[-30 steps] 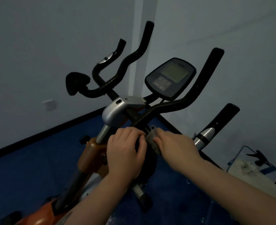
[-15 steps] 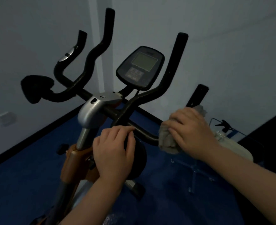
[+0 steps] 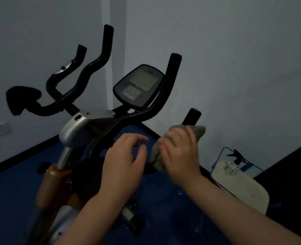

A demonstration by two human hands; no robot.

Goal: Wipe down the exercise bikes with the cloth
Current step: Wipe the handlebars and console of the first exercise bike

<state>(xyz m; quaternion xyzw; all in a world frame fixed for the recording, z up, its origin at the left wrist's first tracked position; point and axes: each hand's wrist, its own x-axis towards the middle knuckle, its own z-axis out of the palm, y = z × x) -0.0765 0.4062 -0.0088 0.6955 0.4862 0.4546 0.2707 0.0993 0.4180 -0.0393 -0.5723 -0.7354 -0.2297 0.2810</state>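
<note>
An exercise bike with black handlebars (image 3: 100,61), a silver stem cap (image 3: 75,128) and a dark console (image 3: 138,85) fills the middle of the view. My right hand (image 3: 179,151) is closed around a grey cloth (image 3: 157,156), which wraps the lower right handlebar grip (image 3: 192,116). Only the black tip of that grip shows above the cloth. My left hand (image 3: 125,161) hovers just left of the cloth, over a black round knob (image 3: 87,175), with its fingers spread and nothing in them.
An orange frame section (image 3: 49,184) runs down at the lower left. A pale, white object with a spray bottle (image 3: 236,160) on it lies on the blue floor (image 3: 172,209) at the right. Grey walls stand close behind the bike.
My left hand has lifted off the black knob and opened its fingers. My right hand with the cloth stays on the right grip. The camera view has shifted slightly.
</note>
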